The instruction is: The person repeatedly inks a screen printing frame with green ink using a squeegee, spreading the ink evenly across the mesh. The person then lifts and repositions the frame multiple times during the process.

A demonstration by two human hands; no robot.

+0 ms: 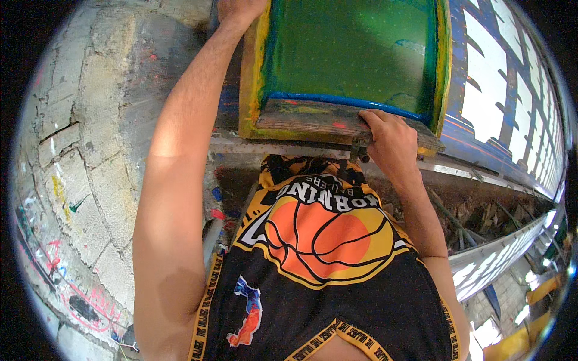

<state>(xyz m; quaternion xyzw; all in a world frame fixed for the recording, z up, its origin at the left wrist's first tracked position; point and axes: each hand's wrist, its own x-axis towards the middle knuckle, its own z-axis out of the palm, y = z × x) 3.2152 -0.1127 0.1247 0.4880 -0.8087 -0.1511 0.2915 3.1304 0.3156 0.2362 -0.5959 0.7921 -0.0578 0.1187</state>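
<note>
A wooden screen printing frame [301, 117] lies in front of me, its mesh [355, 51] green and smeared with blue along the near side. Yellow and green paint stains its side rails. My right hand [391, 137] grips the near rail right of its middle, fingers curled over the edge. Stretched out to the far left, my left hand [239, 8] is at the frame's left rail, mostly cut off by the top of the picture. Its fingers are out of sight, so I cannot tell how they are placed.
Under the frame runs a long table with a metal edge rail [469, 171]. White printed shapes [484, 84] repeat on dark material to the right. A small metal clamp or bolt [359, 150] sits below the near rail. At left is a cracked, paint-spotted concrete surface [90, 180].
</note>
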